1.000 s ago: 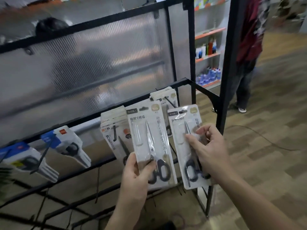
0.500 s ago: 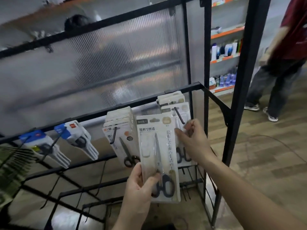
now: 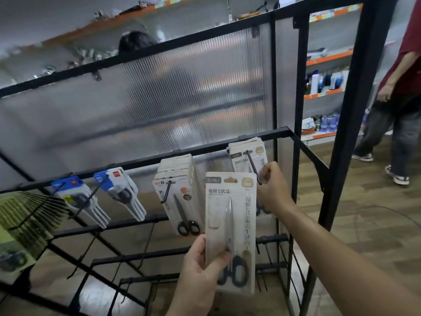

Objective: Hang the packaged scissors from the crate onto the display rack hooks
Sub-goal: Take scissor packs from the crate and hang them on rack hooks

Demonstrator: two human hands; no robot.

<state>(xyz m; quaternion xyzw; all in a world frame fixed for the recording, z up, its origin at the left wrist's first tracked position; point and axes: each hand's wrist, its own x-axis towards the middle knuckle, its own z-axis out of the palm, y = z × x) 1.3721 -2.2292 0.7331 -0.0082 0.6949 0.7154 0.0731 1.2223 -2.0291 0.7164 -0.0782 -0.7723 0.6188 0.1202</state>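
Observation:
My left hand (image 3: 200,267) grips a packaged pair of scissors (image 3: 230,229) by its lower edge and holds it upright in front of the display rack (image 3: 205,149). My right hand (image 3: 271,185) pinches the front pack in the stack of scissors packs (image 3: 248,156) hanging on the rightmost hook (image 3: 254,167). A second stack of scissors packs (image 3: 180,190) hangs on the hook to its left. The crate is out of view.
Blue-topped packs (image 3: 118,188) and another blue-topped stack (image 3: 75,195) hang further left, with green cards (image 3: 25,215) at the far left. Empty black hooks (image 3: 145,249) jut out below. A person in a red top (image 3: 401,92) stands on the wooden floor at right.
The pack in my right hand went from free in the air onto the rightmost hook and slid back onto the stack. My left hand kept its pack. The person at right stepped closer.

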